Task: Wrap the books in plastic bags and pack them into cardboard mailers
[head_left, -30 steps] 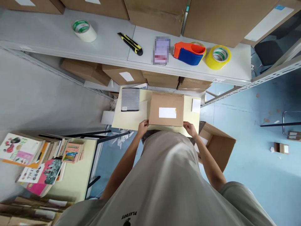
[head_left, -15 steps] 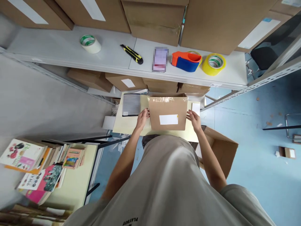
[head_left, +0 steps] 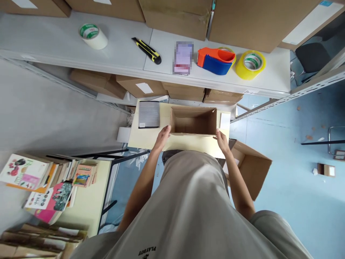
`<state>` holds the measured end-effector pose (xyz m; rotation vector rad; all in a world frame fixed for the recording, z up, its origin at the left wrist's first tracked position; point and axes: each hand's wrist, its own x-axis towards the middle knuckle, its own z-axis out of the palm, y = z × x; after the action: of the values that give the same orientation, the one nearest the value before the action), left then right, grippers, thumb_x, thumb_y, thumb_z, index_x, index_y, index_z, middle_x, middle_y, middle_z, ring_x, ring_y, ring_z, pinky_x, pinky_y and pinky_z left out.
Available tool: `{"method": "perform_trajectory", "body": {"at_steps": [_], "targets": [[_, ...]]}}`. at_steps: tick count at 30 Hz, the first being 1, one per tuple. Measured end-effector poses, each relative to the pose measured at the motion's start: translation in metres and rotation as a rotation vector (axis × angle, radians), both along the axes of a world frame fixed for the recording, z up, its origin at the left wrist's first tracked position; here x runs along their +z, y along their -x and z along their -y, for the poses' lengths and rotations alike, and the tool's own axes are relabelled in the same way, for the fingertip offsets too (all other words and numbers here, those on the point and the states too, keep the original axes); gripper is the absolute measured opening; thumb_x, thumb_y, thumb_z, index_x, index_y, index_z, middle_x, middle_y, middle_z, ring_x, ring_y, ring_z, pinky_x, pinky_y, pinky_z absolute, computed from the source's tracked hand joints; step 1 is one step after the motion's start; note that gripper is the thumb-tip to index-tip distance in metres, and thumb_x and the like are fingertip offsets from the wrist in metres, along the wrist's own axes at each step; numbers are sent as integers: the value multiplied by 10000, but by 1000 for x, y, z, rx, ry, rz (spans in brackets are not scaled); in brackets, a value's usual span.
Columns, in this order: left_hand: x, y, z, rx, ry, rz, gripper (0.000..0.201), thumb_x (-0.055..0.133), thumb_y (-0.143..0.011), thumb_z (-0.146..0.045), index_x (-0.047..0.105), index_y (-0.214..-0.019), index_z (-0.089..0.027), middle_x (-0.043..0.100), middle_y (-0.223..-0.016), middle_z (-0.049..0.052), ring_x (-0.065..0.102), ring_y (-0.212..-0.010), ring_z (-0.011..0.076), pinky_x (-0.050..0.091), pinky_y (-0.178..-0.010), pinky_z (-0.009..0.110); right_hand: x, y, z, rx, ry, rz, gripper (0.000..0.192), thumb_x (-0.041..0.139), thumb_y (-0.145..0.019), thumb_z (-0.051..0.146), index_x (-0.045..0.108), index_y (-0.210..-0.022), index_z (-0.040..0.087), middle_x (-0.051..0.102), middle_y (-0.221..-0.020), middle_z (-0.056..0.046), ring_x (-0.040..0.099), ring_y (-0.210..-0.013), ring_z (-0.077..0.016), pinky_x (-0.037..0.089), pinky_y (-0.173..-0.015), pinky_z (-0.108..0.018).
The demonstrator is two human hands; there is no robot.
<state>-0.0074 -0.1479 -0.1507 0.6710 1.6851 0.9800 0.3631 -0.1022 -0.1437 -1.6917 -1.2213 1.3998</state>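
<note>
An open cardboard box stands on the pale yellow table, its opening turned up so that the bare inside shows. My left hand grips the box at its near left corner. At the near right corner my right hand holds it too, with the thumb along the edge. Some fingertips of both hands are hidden by the box. Left of the box lies a grey ribbed sheet or pouch, and a white paper lies to its right.
On the shelf ahead are a white tape roll, a utility knife, a blurred purple item, a tape dispenser and yellow tape. A larger open carton stands at right. Books are piled at left.
The box has turned from showing its labelled, taped side to standing with its opening upward. Both hands stayed at its sides. The view has shifted slightly.
</note>
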Motion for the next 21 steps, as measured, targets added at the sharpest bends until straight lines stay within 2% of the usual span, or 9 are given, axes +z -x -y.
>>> {"method": "perform_trajectory", "body": {"at_steps": [3, 7, 9, 12, 15, 17, 21], "targets": [[6, 3, -12, -43, -86, -41, 625, 951, -950, -475, 781, -1478, -187, 790, -1548, 184, 747, -1470, 393, 610, -1240, 488, 10, 4, -7, 6, -40, 29, 908, 587, -932, 1068, 796, -1112, 204, 838, -1212, -167, 783, -1279, -380, 712, -1130, -530], [9, 7, -32, 58, -69, -115, 510, 924, -879, -273, 821, -1367, -166, 862, -1336, 156, 820, -1270, 356, 643, -1190, 509, 20, 3, -18, -7, -94, 120, 769, 776, -900, 940, 817, -1132, 208, 861, -1202, -168, 824, -1158, -373, 699, -1145, -576], [6, 12, -37, 113, -52, -128, 384, 886, -911, -282, 835, -1273, -163, 866, -1203, 127, 826, -1178, 326, 667, -1152, 512, 19, -2, -22, -7, -107, 129, 706, 760, -924, 916, 795, -1033, 219, 843, -1054, -132, 814, -1055, -337, 738, -1066, -551], [-5, 22, -36, 226, -22, -31, 211, 834, -980, -344, 801, -1096, -171, 832, -1109, 98, 815, -1058, 261, 704, -1086, 487, 9, -13, -25, -67, -77, 78, 700, 737, -917, 936, 690, -835, 243, 707, -810, -49, 747, -892, -262, 784, -930, -503], [-22, 31, -28, 322, 54, 86, 268, 867, -993, -422, 733, -1020, -191, 801, -1041, 72, 803, -955, 199, 714, -1058, 452, -6, -25, -22, -191, 21, 17, 738, 804, -829, 966, 629, -766, 251, 619, -729, -7, 708, -811, -218, 794, -862, -475], [-32, 35, -24, 341, 111, 88, 355, 922, -964, -488, 710, -997, -205, 768, -954, 44, 790, -905, 178, 712, -1052, 440, -14, -29, -20, -230, 72, -8, 751, 861, -774, 965, 612, -744, 256, 601, -702, 2, 706, -790, -210, 791, -847, -459], [-47, 33, -23, 380, 166, 51, 359, 944, -949, -476, 725, -1057, -212, 762, -935, 34, 782, -898, 169, 711, -1022, 424, -20, -31, -19, -261, 126, -14, 705, 925, -731, 909, 689, -818, 250, 667, -743, -8, 732, -804, -212, 782, -881, -466]]}}
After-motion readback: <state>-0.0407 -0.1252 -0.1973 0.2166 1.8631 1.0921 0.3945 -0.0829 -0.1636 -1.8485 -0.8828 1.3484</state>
